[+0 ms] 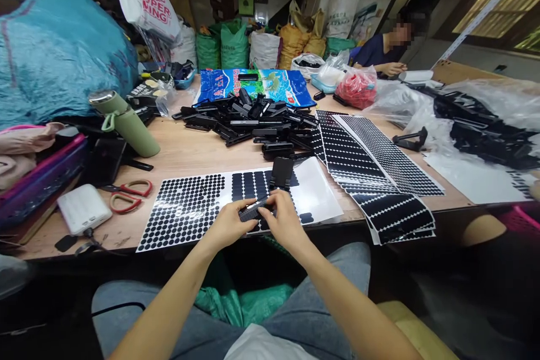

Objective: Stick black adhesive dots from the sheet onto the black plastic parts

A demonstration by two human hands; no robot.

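Between my left hand (231,224) and my right hand (283,215) is a small black plastic part (252,212) with a ribbed face, pinched by the fingers of both. It is held just above a white sheet of round black stickers (181,208) and a second sheet of longer oval black stickers (248,184). Right beyond my right hand, a black folding stand (282,173) sits upright on the sheet. A large heap of similar black plastic parts (257,118) lies farther back on the table. My fingers partly hide the held part.
Red-handled scissors (130,196), a white power bank (84,209) and a green flask (124,124) stand at left. More sticker sheets (371,152) overhang the front edge at right. Plastic-wrapped black parts (485,118) lie beyond. Another person (379,56) sits at the back right.
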